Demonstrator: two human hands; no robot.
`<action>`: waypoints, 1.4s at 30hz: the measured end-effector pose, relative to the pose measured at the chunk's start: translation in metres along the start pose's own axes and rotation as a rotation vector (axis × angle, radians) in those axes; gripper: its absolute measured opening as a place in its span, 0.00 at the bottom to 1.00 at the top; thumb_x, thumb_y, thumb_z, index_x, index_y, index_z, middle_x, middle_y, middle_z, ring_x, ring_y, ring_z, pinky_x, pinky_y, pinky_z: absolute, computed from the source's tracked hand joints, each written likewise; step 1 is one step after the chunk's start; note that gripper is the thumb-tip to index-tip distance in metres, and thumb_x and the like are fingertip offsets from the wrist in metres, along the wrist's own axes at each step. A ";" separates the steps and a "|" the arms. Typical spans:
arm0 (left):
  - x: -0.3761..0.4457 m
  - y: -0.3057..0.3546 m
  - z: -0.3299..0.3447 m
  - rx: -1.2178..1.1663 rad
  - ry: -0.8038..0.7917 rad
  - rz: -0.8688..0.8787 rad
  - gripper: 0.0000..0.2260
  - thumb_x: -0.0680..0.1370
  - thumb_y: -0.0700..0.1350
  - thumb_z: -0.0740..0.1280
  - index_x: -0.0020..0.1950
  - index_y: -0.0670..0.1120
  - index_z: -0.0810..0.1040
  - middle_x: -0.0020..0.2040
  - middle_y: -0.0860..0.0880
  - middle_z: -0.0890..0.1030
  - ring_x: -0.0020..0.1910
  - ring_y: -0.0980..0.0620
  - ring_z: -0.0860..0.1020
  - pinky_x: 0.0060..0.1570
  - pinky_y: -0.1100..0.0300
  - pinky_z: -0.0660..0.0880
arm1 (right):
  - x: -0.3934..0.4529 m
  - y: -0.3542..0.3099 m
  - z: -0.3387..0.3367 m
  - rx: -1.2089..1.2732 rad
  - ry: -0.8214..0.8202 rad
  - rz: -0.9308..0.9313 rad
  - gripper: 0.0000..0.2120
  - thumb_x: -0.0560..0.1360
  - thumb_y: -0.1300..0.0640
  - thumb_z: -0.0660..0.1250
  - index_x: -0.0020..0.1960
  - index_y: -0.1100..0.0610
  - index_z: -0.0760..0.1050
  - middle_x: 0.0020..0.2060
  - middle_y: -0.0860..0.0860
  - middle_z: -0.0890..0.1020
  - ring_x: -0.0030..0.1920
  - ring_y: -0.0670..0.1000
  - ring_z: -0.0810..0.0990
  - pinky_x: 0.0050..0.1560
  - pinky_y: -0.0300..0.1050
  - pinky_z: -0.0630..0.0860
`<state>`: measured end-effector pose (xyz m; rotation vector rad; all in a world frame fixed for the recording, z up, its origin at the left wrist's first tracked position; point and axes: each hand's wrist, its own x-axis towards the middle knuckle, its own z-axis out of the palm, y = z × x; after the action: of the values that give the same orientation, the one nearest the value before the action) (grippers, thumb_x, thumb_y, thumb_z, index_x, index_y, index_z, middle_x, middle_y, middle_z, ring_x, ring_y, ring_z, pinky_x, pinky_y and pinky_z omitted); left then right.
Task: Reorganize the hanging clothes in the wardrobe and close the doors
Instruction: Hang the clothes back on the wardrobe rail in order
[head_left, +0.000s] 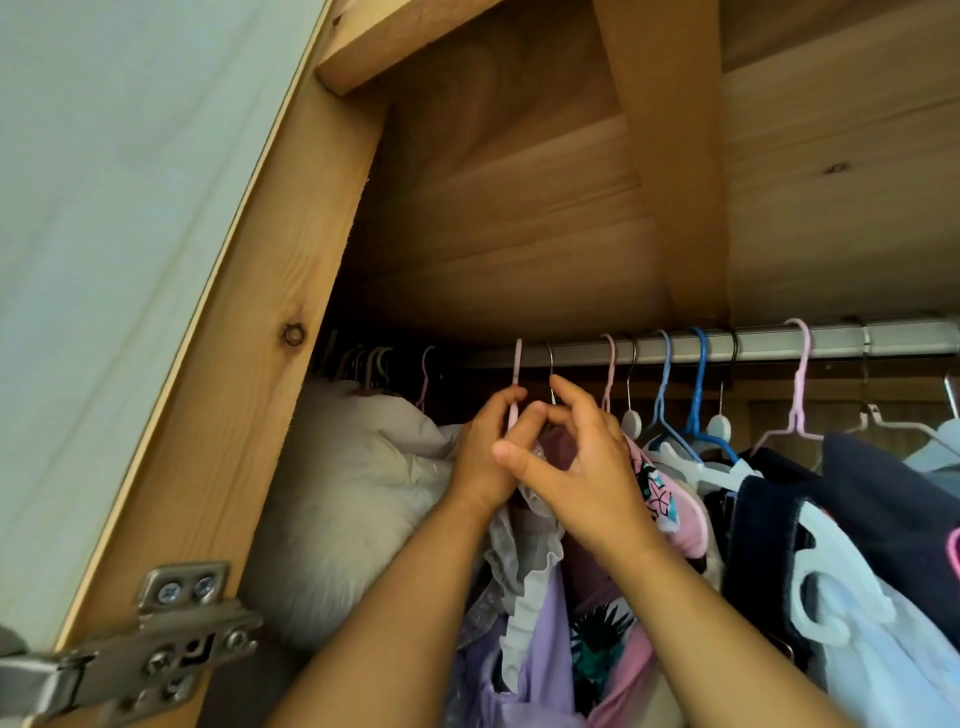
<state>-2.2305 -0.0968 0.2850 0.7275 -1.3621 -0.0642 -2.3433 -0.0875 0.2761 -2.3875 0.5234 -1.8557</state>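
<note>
While both arms reach up from the bottom of the frame, the left hand (485, 452) curls its fingers round the neck of a pink hanger (516, 384) hooked on the rail (753, 344) near the middle of the picture. The right hand (576, 462) sits just beside it, thumb and forefinger pinching the thin wire hook (550, 376) of the next hanger, though the grip is partly hidden behind the fingers and seems light. Below the hands hang a lilac dress (535, 649) and a pink patterned top (660, 499). To the right along the rail hang two blue hangers (696, 384), another pink hanger (800, 384) and dark navy clothes (883, 499) with a white hanger (826, 587) lying against them. A white puffy jacket (353, 499) fills the left centre. At lower left a metal hinge (171, 634) is screwed to the wooden wardrobe frame (249, 338), whose door stands open.
</note>
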 end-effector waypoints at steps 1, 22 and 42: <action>-0.002 0.003 0.001 -0.014 -0.016 -0.019 0.31 0.68 0.65 0.63 0.67 0.51 0.71 0.63 0.47 0.76 0.61 0.52 0.75 0.62 0.54 0.73 | -0.006 -0.001 -0.001 0.015 0.005 -0.009 0.42 0.63 0.41 0.75 0.72 0.43 0.60 0.63 0.47 0.72 0.65 0.43 0.67 0.57 0.25 0.63; -0.148 0.017 -0.022 -0.073 0.041 -0.040 0.18 0.79 0.34 0.60 0.69 0.43 0.68 0.67 0.46 0.73 0.66 0.54 0.71 0.66 0.65 0.66 | -0.154 -0.021 -0.009 0.119 -0.010 0.029 0.34 0.66 0.53 0.72 0.70 0.54 0.66 0.60 0.47 0.77 0.59 0.35 0.72 0.56 0.21 0.63; -0.332 -0.012 -0.045 0.655 -0.235 0.185 0.25 0.68 0.63 0.66 0.64 0.58 0.76 0.77 0.48 0.54 0.77 0.44 0.49 0.72 0.44 0.52 | -0.306 -0.040 -0.021 0.111 0.020 0.330 0.28 0.66 0.50 0.68 0.64 0.39 0.64 0.59 0.47 0.77 0.63 0.43 0.73 0.63 0.36 0.65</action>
<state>-2.2661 0.0611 -0.0087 1.1579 -1.6880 0.4776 -2.4198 0.0478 0.0081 -2.0658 0.7430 -1.7168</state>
